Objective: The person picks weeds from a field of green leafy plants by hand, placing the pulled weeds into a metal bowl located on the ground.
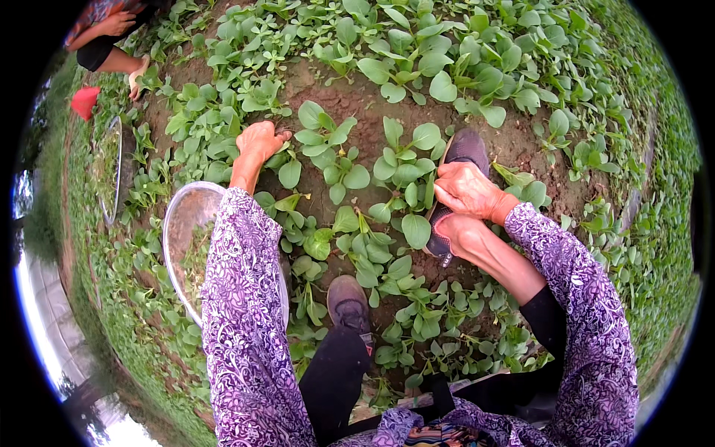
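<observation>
My left hand (258,144) is low over the soil among leafy green seedlings (327,134), its fingers curled and the thumb pointing right. Whatever lies under those fingers is hidden. My right hand (468,189), also curled, is above my right shoe (466,151), beside the leaves of another broad-leaved plant (405,167). Its fingertips are turned away from view, so I cannot tell if it holds anything. Next to my left forearm stands a clear plastic tub (184,223) with pulled greenery (196,251) inside, partly covered by my purple patterned sleeve.
My left shoe (347,302) is planted between seedlings. Denser plants (424,50) grow ahead on brown soil (357,100). At upper left are another person's leg (114,60) and hand (117,23), a red object (85,102), and a second round tub (114,167) with greenery.
</observation>
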Motion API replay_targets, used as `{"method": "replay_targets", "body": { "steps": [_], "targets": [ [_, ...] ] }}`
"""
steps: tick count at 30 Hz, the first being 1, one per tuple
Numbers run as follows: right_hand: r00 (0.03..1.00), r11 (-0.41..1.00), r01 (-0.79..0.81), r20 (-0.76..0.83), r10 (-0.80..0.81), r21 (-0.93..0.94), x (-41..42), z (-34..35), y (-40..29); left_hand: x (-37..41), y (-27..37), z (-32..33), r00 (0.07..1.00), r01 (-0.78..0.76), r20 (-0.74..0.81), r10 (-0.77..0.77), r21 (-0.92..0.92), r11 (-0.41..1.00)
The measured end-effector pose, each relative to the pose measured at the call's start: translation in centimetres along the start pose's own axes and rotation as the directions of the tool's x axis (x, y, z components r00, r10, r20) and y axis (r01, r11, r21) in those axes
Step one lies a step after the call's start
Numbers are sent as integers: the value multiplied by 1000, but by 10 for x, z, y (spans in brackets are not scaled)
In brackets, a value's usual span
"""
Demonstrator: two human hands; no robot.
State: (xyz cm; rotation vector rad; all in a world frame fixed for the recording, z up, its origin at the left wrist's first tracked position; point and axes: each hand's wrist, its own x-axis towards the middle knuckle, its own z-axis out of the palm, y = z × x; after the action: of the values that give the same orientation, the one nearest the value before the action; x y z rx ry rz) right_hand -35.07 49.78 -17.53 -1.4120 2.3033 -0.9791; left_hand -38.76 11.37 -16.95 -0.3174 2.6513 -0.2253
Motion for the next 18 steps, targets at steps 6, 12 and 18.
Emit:
{"method": "replay_targets", "body": {
  "steps": [6,12,18],
  "targets": [
    [1000,1000,9,5,-8,-20,-3,-1,4,-6,6,-5,984,12,178,-29,93,996],
    [1000,1000,-2,-11,2,18,-1,0,1,-10,-10,18,997,-32,75,26,75,997],
    [1000,1000,1,-22,-1,2,-2,-1,1,-5,-18,29,992,-124,4,124,104,987]
  ]
}}
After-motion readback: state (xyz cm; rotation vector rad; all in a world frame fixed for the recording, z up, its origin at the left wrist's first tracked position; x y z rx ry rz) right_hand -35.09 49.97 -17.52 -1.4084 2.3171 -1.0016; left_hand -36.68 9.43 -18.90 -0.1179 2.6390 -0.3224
